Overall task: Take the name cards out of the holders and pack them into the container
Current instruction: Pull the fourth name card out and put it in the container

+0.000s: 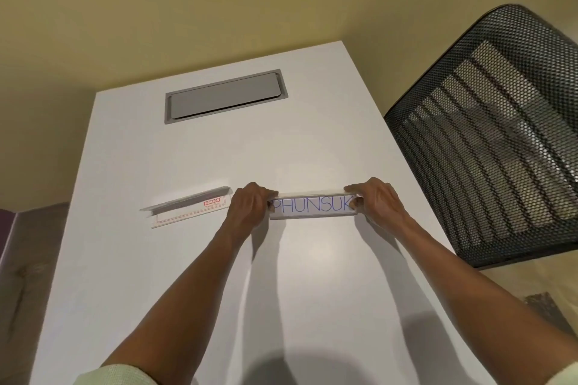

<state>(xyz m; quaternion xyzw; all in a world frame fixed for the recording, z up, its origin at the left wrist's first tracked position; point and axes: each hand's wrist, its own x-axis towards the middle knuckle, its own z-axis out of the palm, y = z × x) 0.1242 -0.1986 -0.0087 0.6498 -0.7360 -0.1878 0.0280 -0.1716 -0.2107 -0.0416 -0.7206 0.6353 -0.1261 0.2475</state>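
— Toward the right edge of the white surface (200, 259), what's held?

— A clear holder (312, 216) with the "PHUNSUK" name card (312, 206) inside; left hand (248, 205) pinches one end, right hand (373, 201) the other, each grip closed on it.

— Risk?

— Squeezing both ends may trap the card; it could crease. An emptied holder (187, 206) lies left. No container shows.

arms: 2, bare to elbows | sleeves (125, 373): pale cream, pushed up | hands (250, 203): bare
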